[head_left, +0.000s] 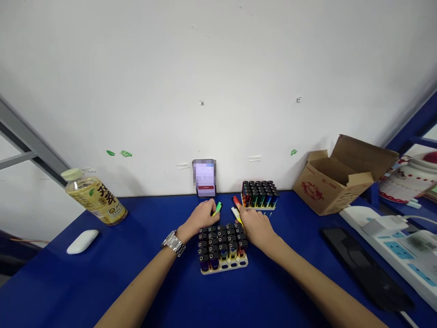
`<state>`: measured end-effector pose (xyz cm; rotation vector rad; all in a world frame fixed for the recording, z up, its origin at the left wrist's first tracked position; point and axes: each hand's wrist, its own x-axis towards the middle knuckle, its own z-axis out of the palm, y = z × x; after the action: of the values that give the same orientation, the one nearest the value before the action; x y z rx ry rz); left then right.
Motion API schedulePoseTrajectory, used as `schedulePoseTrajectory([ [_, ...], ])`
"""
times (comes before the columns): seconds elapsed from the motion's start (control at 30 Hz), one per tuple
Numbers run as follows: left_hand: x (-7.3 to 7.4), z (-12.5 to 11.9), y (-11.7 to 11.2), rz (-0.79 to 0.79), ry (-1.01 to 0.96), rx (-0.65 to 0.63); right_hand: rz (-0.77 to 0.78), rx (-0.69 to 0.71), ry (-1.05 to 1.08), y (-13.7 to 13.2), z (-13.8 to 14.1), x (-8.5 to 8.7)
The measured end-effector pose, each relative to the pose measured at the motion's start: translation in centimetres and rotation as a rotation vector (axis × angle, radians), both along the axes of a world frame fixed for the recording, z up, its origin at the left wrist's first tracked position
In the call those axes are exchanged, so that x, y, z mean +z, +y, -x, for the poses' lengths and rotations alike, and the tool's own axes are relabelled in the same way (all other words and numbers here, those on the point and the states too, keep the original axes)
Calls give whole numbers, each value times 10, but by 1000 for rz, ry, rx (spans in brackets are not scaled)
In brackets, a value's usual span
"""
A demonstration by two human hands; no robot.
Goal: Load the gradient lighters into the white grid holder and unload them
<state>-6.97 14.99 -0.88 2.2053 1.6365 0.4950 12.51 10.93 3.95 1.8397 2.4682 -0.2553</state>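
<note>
My left hand [206,213], with a metal-band watch on its wrist, has its fingers closed on a small green-and-yellow stick-like piece [217,209]. My right hand [254,224] is closed on a slim white-and-yellow piece [236,214]. A red piece [236,201] sticks out at the same fingers; what kind these pieces are I cannot make out. Just below both hands stands a white tray [223,269] filled with several black-topped lighters [213,248]; its front row has three bare slots on the right. My right forearm passes beside it.
A second tray of black-topped lighters [261,193] stands near the wall, right of a propped phone [205,177]. Rightward are an open cardboard box [317,187], a dark phone [365,266] and a power strip [392,248]. A drink bottle [97,197] and white case [83,241] lie left.
</note>
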Motion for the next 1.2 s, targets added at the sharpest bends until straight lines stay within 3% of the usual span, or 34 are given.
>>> schedulePoseTrajectory([
  [0.23,1,11,-15,-4,-51,26,105,39,41,16,-4,4],
  [0.33,4,10,-23,2,-302,57,72,49,147,23,-12,-3],
  [0.47,2,-1,-26,64,-882,164,11,161,618,28,-16,-19],
  [0.57,-1,-10,-24,61,-1052,265,111,194,1102,31,-9,-31],
  [0.67,-3,-12,-23,72,-1082,293,218,157,1334,35,4,-40],
  [0.83,-3,-10,-26,77,-962,319,317,93,1490,42,21,-48],
  [1.0,-6,-7,-27,15,-822,314,549,25,1612,47,22,-55],
  [1.2,-4,-6,-26,-20,-705,285,599,24,1602,48,21,-59],
])
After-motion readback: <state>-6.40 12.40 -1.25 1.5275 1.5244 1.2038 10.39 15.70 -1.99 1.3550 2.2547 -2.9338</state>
